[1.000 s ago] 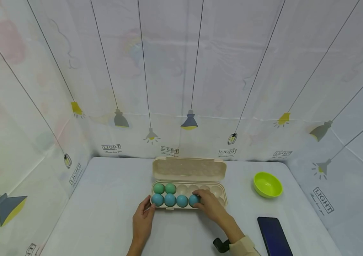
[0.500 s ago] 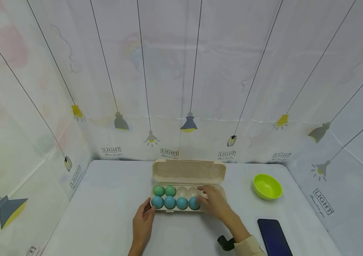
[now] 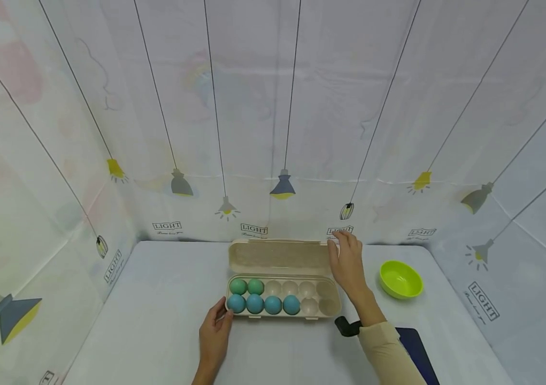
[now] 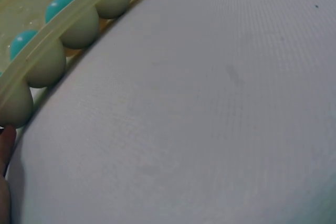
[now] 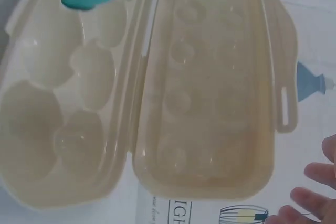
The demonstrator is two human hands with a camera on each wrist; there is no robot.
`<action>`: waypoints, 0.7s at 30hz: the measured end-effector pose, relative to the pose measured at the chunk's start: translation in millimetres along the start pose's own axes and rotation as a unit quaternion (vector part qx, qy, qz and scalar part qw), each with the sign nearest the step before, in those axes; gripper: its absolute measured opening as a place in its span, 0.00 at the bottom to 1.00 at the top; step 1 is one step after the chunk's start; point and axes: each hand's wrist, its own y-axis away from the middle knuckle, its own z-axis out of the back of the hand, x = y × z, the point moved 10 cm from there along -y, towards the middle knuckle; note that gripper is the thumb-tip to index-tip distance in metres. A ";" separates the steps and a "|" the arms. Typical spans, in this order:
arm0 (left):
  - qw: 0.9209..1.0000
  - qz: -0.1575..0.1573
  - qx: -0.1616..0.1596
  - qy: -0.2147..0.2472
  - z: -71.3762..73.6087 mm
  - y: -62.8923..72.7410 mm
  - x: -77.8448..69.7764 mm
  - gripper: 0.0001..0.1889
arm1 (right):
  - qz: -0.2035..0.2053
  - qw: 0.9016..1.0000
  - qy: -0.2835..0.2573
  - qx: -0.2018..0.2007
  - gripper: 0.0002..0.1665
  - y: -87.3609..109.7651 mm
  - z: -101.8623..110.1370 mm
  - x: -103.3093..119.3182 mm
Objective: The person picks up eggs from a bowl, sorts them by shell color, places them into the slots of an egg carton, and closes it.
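A cream egg carton [image 3: 325, 307] lies on the table with its lid [image 3: 277, 258] raised at the back. Several blue eggs [image 3: 273, 305] fill most of the front row from the left, and two green eggs [image 3: 238, 286] sit behind them. The cups at the right are bare. My left hand [image 3: 214, 334] holds the carton's left end, thumb at the front corner; only a fingertip shows in the left wrist view. My right hand [image 3: 350, 266] is beside the lid's right end, fingers extended. In the right wrist view, its fingers [image 5: 310, 200] hold nothing and stand apart from the lid.
A lime green bowl [image 3: 400, 279] stands to the right of the carton. A dark phone [image 3: 418, 350] lies at the front right, partly under the right forearm. The black wrist camera [image 3: 347, 326] sits by the right wrist. A white curtain printed with lamps [image 3: 283, 185] hangs behind the table.
My right hand has let go of the rightmost blue egg, left it in its front cup, and moved up and right to the lid's right end. The left hand stays put.
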 end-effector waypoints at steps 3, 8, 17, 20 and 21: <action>1.000 0.009 -0.011 -0.021 1.9 -0.7 1.0 0.23 | -0.032 0.999 0.002 0.042 0.30 -6.7 -10.1 -15.4; 0.998 0.018 -0.045 -0.031 6.5 -6.5 -4.1 0.25 | -0.063 0.992 0.005 0.113 0.35 -4.5 -29.2 -32.4; 0.995 0.028 -0.036 -0.093 1.5 -56.2 -61.5 0.33 | -0.062 0.992 -0.006 0.110 0.34 1.7 -32.5 -36.8; 0.993 0.028 0.015 -0.116 -11.1 -77.5 -81.3 0.37 | -0.070 0.991 -0.012 0.113 0.35 4.2 -33.8 -37.6; 0.992 0.030 0.028 -0.122 -14.6 -83.1 -86.0 0.37 | -0.072 0.991 -0.014 0.115 0.36 5.2 -34.7 -37.4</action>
